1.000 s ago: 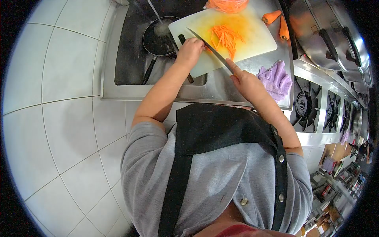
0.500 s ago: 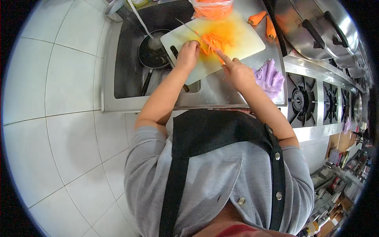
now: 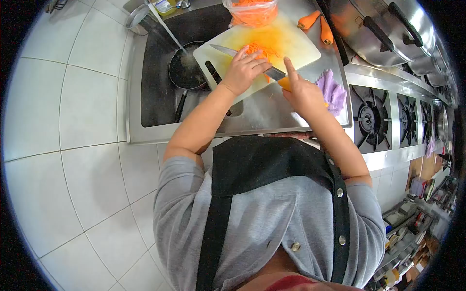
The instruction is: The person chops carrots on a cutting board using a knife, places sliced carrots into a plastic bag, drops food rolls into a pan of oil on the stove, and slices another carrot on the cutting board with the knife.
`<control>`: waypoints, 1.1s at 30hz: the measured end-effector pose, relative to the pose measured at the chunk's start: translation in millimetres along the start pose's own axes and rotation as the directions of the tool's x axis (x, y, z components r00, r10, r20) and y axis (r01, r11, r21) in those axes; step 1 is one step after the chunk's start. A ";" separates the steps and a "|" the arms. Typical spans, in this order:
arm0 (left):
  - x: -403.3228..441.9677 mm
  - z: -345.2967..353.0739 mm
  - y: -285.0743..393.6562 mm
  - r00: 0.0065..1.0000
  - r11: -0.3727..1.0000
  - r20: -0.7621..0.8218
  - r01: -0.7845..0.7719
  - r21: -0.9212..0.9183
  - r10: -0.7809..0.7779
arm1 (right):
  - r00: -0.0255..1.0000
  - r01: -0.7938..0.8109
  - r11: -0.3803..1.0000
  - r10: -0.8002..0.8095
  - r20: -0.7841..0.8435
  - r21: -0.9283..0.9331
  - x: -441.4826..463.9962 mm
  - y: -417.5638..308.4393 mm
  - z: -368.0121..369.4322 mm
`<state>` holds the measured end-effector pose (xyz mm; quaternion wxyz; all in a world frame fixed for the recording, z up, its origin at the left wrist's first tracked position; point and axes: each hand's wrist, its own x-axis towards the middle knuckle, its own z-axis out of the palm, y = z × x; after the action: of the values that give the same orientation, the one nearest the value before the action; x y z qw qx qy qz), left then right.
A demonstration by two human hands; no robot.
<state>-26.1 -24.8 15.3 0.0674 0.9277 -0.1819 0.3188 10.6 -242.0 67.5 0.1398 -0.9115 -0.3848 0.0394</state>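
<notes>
My right hand [image 3: 304, 95] grips a kitchen knife [image 3: 275, 73] by its yellow-orange handle, index finger stretched forward. The blade lies level across the cutting board [image 3: 302, 48], its tip pointing left. My left hand [image 3: 241, 73] rests over the middle of the blade, fingers stretched out and apart, touching the blade or the shreds beside it; which one I cannot tell. Shredded carrot [image 3: 264, 50] is piled on the board just beyond the blade. The white board, stained orange, bridges the sink edge and the steel counter.
In the sink [image 3: 153, 92] a black frying pan [image 3: 187, 70] sits under a stream of water. A bag of shredded carrot [image 3: 251, 12] and whole carrots [image 3: 326, 31] lie at the back. A purple cloth [image 3: 332, 92], steel pots [image 3: 378, 29] and gas burners [image 3: 369, 118] are to the right.
My left hand has moved from the board's left side rightward onto the blade, its fingers opening out. The knife has turned flatter, and my right hand has shifted slightly right and down.
</notes>
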 end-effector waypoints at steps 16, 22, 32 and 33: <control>-7.1 16.6 14.2 0.961 0.967 0.114 0.254 0.008 -0.253 | 0.918 -0.368 0.836 0.396 0.018 0.406 -102.4 78.8 -45.9; -25.6 11.4 84.0 0.811 0.882 0.427 0.467 -0.061 -0.400 | 0.924 -0.316 0.763 0.383 0.000 0.564 -105.6 83.4 -32.9; -12.4 25.0 35.6 0.821 0.826 0.195 0.559 -0.076 -0.537 | 0.921 -0.365 0.582 0.339 0.192 0.727 -63.6 77.3 4.0; -9.9 25.6 20.8 0.817 0.818 0.095 0.574 -0.044 -0.568 | 0.883 -0.442 0.472 0.376 0.279 0.763 -58.2 70.2 3.0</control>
<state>-26.7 -47.4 -10.8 0.1853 0.9484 0.0908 0.2409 17.8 -329.5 42.6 0.5112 -0.8081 -0.0993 0.2752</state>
